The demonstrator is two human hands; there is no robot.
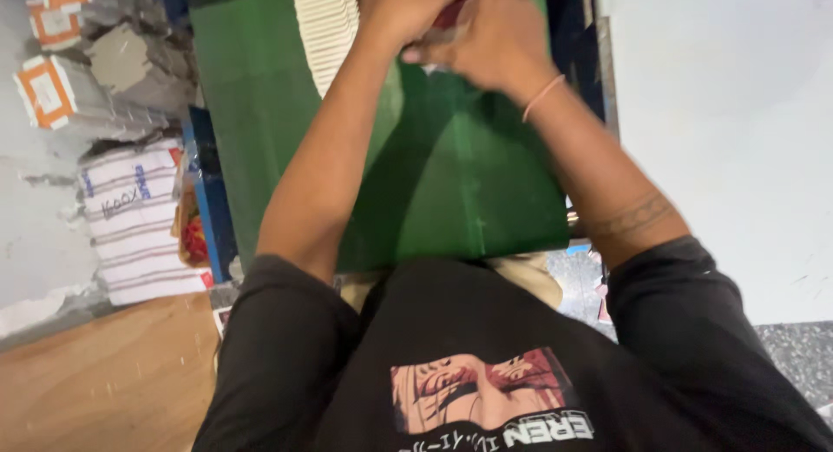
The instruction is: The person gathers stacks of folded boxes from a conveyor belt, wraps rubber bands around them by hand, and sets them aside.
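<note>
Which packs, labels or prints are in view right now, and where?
Grey packs: upper left, boxy, white labels edged orange.
White bundle: left of the green board, stacked, striped, handwritten mark.
Cream stack: top centre, by the left hand.
Shirt print: bottom centre, reddish picture.

Both bare arms stretch forward, the left hand [401, 11] and right hand [490, 37] pressed together, fingers curled.
</note>
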